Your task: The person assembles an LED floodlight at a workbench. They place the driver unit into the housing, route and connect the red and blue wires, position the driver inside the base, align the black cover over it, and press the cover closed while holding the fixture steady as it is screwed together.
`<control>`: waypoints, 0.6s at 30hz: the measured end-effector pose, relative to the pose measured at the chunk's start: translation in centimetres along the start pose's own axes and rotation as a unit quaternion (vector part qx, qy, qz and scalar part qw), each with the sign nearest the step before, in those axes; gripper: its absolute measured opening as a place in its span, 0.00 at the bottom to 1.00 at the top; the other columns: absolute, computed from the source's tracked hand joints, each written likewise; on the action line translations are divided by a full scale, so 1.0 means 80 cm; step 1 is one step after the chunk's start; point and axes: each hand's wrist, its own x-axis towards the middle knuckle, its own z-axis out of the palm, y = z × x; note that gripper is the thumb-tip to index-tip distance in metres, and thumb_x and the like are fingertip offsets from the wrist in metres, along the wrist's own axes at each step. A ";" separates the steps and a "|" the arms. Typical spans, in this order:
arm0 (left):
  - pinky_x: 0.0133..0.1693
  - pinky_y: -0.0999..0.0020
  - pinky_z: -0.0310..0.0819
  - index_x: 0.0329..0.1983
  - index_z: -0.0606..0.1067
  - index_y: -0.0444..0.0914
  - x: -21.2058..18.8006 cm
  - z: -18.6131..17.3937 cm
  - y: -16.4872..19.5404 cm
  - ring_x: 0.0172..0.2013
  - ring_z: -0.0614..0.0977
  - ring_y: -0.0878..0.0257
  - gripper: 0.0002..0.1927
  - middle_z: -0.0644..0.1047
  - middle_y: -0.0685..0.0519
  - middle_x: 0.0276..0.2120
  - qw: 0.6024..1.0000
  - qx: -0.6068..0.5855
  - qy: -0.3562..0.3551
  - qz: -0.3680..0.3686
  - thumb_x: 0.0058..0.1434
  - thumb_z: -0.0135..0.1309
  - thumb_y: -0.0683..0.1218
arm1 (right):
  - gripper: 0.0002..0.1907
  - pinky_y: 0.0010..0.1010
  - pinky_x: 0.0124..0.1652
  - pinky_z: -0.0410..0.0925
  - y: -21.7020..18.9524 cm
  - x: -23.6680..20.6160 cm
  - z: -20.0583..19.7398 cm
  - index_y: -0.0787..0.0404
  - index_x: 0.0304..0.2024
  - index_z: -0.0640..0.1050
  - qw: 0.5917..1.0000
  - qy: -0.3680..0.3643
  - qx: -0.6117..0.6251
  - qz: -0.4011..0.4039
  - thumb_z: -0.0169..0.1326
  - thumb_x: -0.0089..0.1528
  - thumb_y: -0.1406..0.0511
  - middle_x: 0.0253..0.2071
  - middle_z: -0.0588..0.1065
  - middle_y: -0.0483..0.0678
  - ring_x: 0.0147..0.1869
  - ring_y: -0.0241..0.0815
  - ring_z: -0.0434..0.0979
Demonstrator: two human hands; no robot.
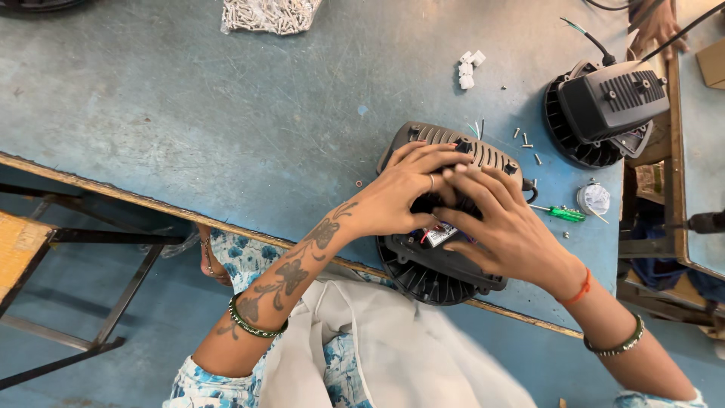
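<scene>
- The black finned lamp housing (430, 264) sits at the near edge of the blue table (226, 128), its round ribbed rim hanging slightly past the wooden edge strip toward the person's lap.
- A ribbed grey cover (483, 151) lies across the housing's far side, tilted toward the table's middle.
- The left hand (404, 198) rests over the top of the housing, fingers curled and pressing down on the parts between cover and body; its fingertips touch the cover's edge.
- The right hand (502, 227) lies just beside it, fingers spread and bent onto the same spot, fingertips meeting those of the left. What, if anything, is pinched under them I cannot tell.
- A red-and-white label and thin wires show in the gap beneath the palms.
- Right of the hands, near the table's right edge, lie a green-handled screwdriver (563, 214), a small roll of tape (594, 199) and loose screws (526, 140).
- A second lamp unit (604, 109) stands at the far right corner, partly overhanging the edge.
- White connector blocks (470, 68) and a bag of screws (268, 15) lie farther back.
- The table's left half offers wide bare room.
</scene>
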 end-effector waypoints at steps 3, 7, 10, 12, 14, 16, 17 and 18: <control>0.75 0.49 0.49 0.67 0.68 0.34 -0.003 0.000 0.005 0.72 0.61 0.48 0.41 0.63 0.48 0.69 0.998 -0.032 0.054 -0.017 0.48 0.66 0.46 | 0.27 0.57 0.70 0.50 0.003 0.009 -0.003 0.51 0.57 0.79 1.000 -0.015 -0.007 -0.011 0.59 0.56 0.54 0.73 0.57 0.60 0.77 0.58 0.53; 0.72 0.47 0.51 0.59 0.69 0.35 -0.012 0.003 0.015 0.71 0.60 0.44 0.39 0.62 0.47 0.68 0.994 -0.003 0.099 -0.048 0.44 0.71 0.49 | 0.26 0.59 0.69 0.47 0.000 0.013 -0.005 0.49 0.56 0.79 0.999 -0.033 -0.008 -0.020 0.59 0.56 0.52 0.73 0.57 0.57 0.77 0.56 0.52; 0.70 0.46 0.53 0.51 0.72 0.38 -0.022 0.003 0.019 0.69 0.61 0.44 0.33 0.62 0.46 0.67 0.988 0.009 0.138 -0.070 0.43 0.73 0.50 | 0.28 0.59 0.69 0.48 -0.001 0.013 -0.005 0.50 0.58 0.79 0.998 -0.051 -0.025 -0.027 0.59 0.56 0.52 0.67 0.63 0.54 0.73 0.55 0.57; 0.67 0.48 0.59 0.50 0.72 0.38 -0.031 0.003 0.021 0.68 0.63 0.44 0.33 0.63 0.45 0.66 0.981 -0.033 0.163 -0.100 0.43 0.74 0.49 | 0.29 0.58 0.70 0.49 0.001 0.013 -0.005 0.50 0.59 0.78 0.996 -0.077 -0.044 -0.034 0.59 0.56 0.52 0.59 0.67 0.49 0.68 0.52 0.61; 0.66 0.50 0.63 0.49 0.73 0.39 -0.045 0.004 0.023 0.68 0.66 0.45 0.28 0.66 0.46 0.65 0.968 -0.064 0.221 -0.099 0.48 0.73 0.48 | 0.27 0.57 0.70 0.50 0.003 0.014 -0.003 0.49 0.58 0.78 0.996 -0.065 -0.036 -0.046 0.59 0.56 0.53 0.56 0.69 0.47 0.66 0.51 0.62; 0.65 0.53 0.67 0.46 0.75 0.40 -0.063 0.009 0.030 0.66 0.71 0.47 0.21 0.70 0.48 0.63 0.954 -0.076 0.270 -0.105 0.53 0.70 0.46 | 0.27 0.56 0.69 0.50 0.003 0.012 -0.002 0.49 0.58 0.77 0.997 -0.053 -0.033 -0.048 0.59 0.56 0.54 0.55 0.71 0.46 0.65 0.50 0.63; 0.64 0.55 0.69 0.44 0.76 0.41 -0.073 0.013 0.035 0.65 0.74 0.49 0.16 0.73 0.49 0.62 0.947 -0.072 0.292 -0.112 0.56 0.69 0.45 | 0.28 0.56 0.70 0.50 0.000 0.009 0.000 0.49 0.59 0.77 0.997 -0.047 -0.034 -0.047 0.59 0.56 0.55 0.55 0.71 0.45 0.65 0.49 0.63; 0.64 0.56 0.71 0.41 0.78 0.42 -0.083 0.017 0.040 0.64 0.76 0.51 0.10 0.76 0.50 0.60 0.940 -0.067 0.313 -0.120 0.58 0.67 0.43 | 0.29 0.56 0.70 0.50 -0.002 0.007 0.001 0.49 0.60 0.77 0.998 -0.041 -0.034 -0.045 0.59 0.56 0.56 0.54 0.72 0.44 0.65 0.49 0.64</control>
